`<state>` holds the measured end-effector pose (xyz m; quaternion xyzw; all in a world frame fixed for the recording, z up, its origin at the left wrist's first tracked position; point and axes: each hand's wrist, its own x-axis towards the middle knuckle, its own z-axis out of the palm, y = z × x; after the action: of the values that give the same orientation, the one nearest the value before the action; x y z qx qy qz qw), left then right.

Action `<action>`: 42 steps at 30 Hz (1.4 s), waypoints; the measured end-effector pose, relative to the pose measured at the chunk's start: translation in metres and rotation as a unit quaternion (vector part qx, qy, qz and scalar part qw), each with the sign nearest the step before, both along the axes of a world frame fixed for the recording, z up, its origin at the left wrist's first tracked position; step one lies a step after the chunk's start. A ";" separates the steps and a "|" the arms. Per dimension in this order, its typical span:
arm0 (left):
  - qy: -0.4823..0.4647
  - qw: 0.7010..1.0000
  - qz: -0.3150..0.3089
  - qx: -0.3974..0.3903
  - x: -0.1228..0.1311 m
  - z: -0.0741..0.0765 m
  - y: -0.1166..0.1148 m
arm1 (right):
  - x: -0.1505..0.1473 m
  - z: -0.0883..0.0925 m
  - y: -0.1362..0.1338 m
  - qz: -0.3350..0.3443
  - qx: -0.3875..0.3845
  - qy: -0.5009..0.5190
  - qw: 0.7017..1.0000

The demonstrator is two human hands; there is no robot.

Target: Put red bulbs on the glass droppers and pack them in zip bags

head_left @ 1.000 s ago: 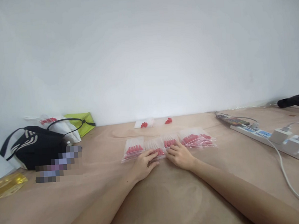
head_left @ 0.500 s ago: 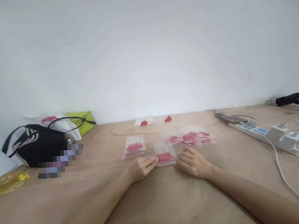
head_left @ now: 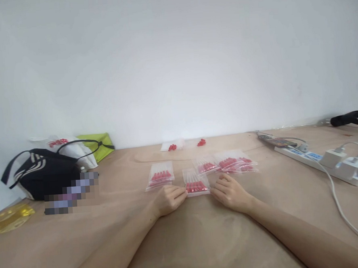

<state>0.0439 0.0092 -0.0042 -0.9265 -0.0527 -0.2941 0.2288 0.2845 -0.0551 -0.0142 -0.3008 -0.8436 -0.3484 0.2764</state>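
Between my hands on the table lies a small clear zip bag (head_left: 196,181) holding a row of slim pale sticks with red ends, the red ends toward me. My left hand (head_left: 170,200) is closed, its fingertips on the bag's near left corner. At the near right corner, the curled fingers of my right hand (head_left: 231,193) pinch the edge. A similar stack of filled bags (head_left: 161,174) rests just beyond my left hand. More filled bags (head_left: 229,163) overlap beyond my right hand.
Two small groups of loose red pieces (head_left: 172,147) lie near the wall on clear bags. On the left are a black bag (head_left: 51,174), a green bag (head_left: 99,147) and a yellow packet (head_left: 12,217). A power strip (head_left: 301,154), chargers and a phone (head_left: 276,141) stand right.
The bag's near edge has become straighter and flatter between my fingers, and the bag has shifted slightly left. Both hands stay in nearly the same place.
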 end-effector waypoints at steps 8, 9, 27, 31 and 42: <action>-0.015 1.000 -0.020 -0.007 0.001 0.004 0.000 | -0.002 0.000 0.000 -0.007 -0.002 0.010 1.000; -0.020 1.000 -0.023 -0.002 0.001 0.004 0.000 | -0.002 0.000 0.000 -0.004 -0.001 0.013 1.000; -0.040 0.999 -0.008 -0.037 0.035 0.002 -0.006 | -0.024 -0.003 0.017 0.004 -0.006 0.034 0.999; -0.028 1.000 -0.004 0.009 0.036 0.002 -0.007 | -0.027 -0.001 0.015 0.004 -0.009 0.054 0.998; -0.022 0.999 0.005 0.050 0.033 -0.002 -0.005 | -0.031 -0.001 0.013 0.007 0.022 0.035 0.999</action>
<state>0.0772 0.0039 -0.0067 -0.9070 -0.0480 -0.3156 0.2747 0.2537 -0.0424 -0.0157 -0.3006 -0.8279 -0.3540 0.3146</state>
